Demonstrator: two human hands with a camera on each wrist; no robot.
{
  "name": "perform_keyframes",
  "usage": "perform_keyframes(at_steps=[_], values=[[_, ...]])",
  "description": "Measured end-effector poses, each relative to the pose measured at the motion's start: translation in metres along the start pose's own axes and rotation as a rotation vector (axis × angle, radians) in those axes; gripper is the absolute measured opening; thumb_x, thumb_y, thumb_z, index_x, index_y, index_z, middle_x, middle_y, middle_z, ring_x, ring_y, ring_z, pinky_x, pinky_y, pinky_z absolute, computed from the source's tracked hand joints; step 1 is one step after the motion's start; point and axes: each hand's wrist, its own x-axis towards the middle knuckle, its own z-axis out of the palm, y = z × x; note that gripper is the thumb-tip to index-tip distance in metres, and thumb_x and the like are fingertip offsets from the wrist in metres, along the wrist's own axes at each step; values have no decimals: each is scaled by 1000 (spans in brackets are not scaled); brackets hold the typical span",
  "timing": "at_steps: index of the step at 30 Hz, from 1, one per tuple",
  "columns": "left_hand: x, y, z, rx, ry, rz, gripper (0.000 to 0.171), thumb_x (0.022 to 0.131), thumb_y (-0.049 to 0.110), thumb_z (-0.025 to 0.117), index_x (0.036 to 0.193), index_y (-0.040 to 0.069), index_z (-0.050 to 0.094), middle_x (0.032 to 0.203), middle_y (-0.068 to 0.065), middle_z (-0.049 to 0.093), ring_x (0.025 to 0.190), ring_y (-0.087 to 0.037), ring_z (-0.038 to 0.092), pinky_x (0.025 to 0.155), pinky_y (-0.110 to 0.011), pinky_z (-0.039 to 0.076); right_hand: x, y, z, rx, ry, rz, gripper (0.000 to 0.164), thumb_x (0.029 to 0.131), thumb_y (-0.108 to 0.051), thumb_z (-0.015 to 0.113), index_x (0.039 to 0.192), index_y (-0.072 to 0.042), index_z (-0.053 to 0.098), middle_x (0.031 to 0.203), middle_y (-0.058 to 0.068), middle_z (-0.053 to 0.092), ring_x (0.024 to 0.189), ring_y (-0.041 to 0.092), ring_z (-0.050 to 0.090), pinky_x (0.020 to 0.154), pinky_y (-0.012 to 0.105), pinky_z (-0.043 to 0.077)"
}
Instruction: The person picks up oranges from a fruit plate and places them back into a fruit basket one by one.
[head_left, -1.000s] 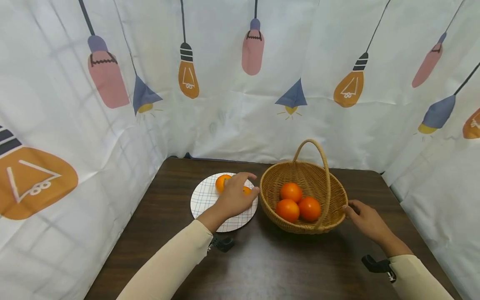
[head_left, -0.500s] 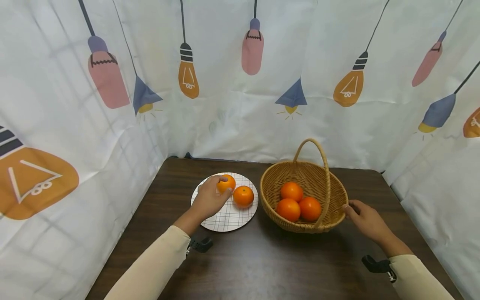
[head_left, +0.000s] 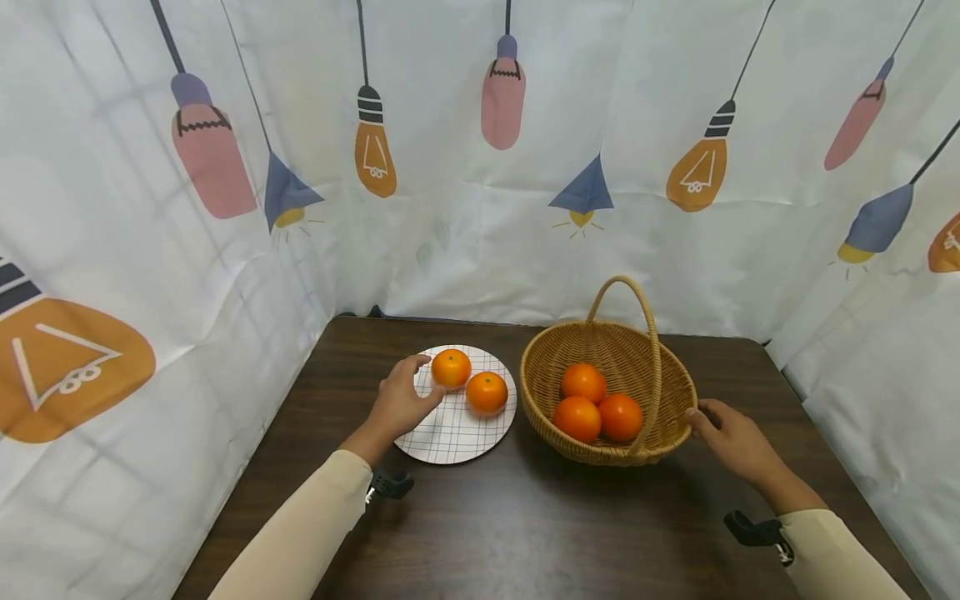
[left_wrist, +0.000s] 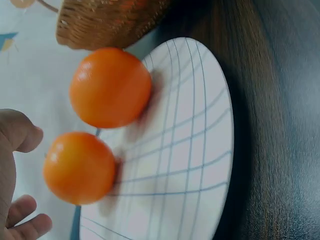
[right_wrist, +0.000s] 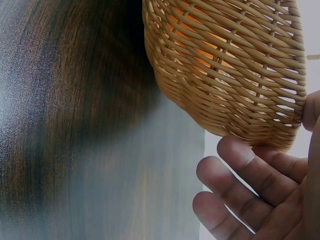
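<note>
Two oranges lie on a round white plate (head_left: 447,450) with a grid pattern: the rear orange (head_left: 451,368) and the front orange (head_left: 487,393). At the plate's left side is my left hand (head_left: 399,404), thumb and fingers spread around the rear orange with a gap, holding nothing. In the left wrist view the thumb and fingertips are apart from both oranges. A wicker basket (head_left: 540,417) with a tall handle stands right of the plate, with three oranges (head_left: 584,382) inside. My right hand (head_left: 738,442) pinches its right rim between thumb and fingers.
Everything stands on a dark brown wooden table (head_left: 525,533). A white curtain (head_left: 465,250) printed with lamps hangs behind the table and along both sides. The basket's handle (head_left: 651,358) arches above its rim.
My left hand has moved left from above the plate, past the rear orange to its left side, uncovering both oranges. My right hand and the basket have stayed in place.
</note>
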Motion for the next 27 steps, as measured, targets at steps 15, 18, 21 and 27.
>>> perform_keyframes(at_steps=[15,18,21,27], values=[[23,-13,17,-76,-65,-126,79,86,26,83,151,7,42,150,-18,49,133,-37,51,107,-55,43,0,-1,0,-6,4,4,64,109,-45,43,145,9,44,119,28,66,100,39,70,75,54,57],[26,-12,20,-79,-81,-118,79,87,24,83,151,5,41,149,-19,49,132,-39,52,108,-54,43,0,-2,0,-5,6,5,64,109,-45,43,145,9,44,119,28,67,99,38,71,75,54,57],[29,-11,22,-96,-86,-111,79,86,21,83,151,5,40,149,-20,49,131,-40,52,108,-53,42,1,-2,0,-5,6,9,64,109,-45,43,144,9,44,118,28,67,99,38,71,74,54,57],[34,-12,29,-87,-78,-124,82,86,20,84,153,7,39,151,-18,47,132,-39,51,109,-53,41,1,-1,0,-7,6,13,65,109,-46,43,145,9,44,119,27,67,100,39,70,75,54,57]])
